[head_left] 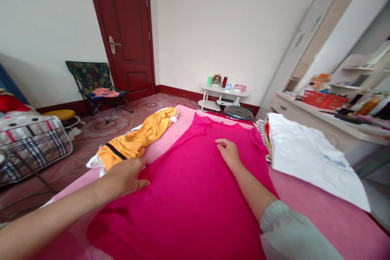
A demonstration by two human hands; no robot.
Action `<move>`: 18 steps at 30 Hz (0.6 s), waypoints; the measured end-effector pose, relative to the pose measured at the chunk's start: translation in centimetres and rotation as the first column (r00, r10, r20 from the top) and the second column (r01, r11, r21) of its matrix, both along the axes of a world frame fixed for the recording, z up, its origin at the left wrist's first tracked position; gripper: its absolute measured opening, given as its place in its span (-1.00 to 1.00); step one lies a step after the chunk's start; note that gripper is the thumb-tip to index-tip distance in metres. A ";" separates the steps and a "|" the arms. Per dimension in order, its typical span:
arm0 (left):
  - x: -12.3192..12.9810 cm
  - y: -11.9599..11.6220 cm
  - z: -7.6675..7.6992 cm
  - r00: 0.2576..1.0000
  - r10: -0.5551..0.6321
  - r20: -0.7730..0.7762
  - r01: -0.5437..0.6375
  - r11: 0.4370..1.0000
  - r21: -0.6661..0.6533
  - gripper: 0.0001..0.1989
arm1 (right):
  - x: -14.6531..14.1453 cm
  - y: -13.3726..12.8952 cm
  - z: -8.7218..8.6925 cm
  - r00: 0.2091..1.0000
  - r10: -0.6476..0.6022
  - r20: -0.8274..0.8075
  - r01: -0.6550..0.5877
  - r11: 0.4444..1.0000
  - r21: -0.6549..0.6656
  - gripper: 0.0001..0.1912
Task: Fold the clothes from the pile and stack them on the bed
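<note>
A bright pink short-sleeved T-shirt [195, 178] lies spread out before me, its neck and sleeves at the far end. At its left edge is my left hand [129, 174], thumb and fingers apart, with nothing visibly held. My right hand [229, 153] rests over the upper chest of the shirt, its fingers extended to the left and slightly bent. An orange garment with a black stripe [146, 132] lies crumpled beyond my left hand, on top of some white cloth. Folded white T-shirts [307, 150] with small blue print are stacked to the right.
Under the clothes is a pink bed cover [329, 223]. A white dresser [317, 118] with a red basket [324, 99] stands at the right. Beyond the bed are a low white table [224, 91], a red door [129, 28] and a folding chair [91, 77].
</note>
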State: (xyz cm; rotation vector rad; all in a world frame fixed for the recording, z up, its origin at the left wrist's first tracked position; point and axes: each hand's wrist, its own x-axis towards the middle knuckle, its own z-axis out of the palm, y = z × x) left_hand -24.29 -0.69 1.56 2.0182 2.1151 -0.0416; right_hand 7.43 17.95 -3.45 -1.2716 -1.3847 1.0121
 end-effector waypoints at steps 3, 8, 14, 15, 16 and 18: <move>-0.3 -1.1 0.0 0.998 0.002 0.064 -0.002 1.000 0.003 -0.60 | -2.8 1.6 0.9 0.987 0.052 -0.155 -0.073 0.988 -0.137 -0.84; 0.4 -2.8 1.0 0.979 -0.024 0.203 0.018 0.999 0.034 -0.73 | -7.3 4.2 2.6 0.935 0.051 -0.350 -0.170 0.933 -0.317 -0.89; 1.6 -4.3 2.7 0.951 0.026 0.308 -0.029 1.000 0.005 -0.60 | -9.6 5.7 3.1 0.890 0.031 -0.456 -0.211 0.913 -0.349 -0.87; 2.0 -4.5 3.1 0.943 0.021 0.333 -0.017 1.000 -0.013 -0.61 | -9.6 5.9 3.1 0.885 0.036 -0.464 -0.213 0.917 -0.337 -0.86; 2.4 -4.6 3.3 0.933 0.011 0.361 -0.001 1.000 -0.029 -0.61 | -9.4 6.1 3.2 0.882 0.041 -0.470 -0.213 0.923 -0.319 -0.86; 3.3 -4.8 3.7 0.909 -0.007 0.417 0.029 0.998 -0.047 -0.57 | -8.6 6.4 3.4 0.877 0.053 -0.478 -0.204 0.941 -0.269 -0.86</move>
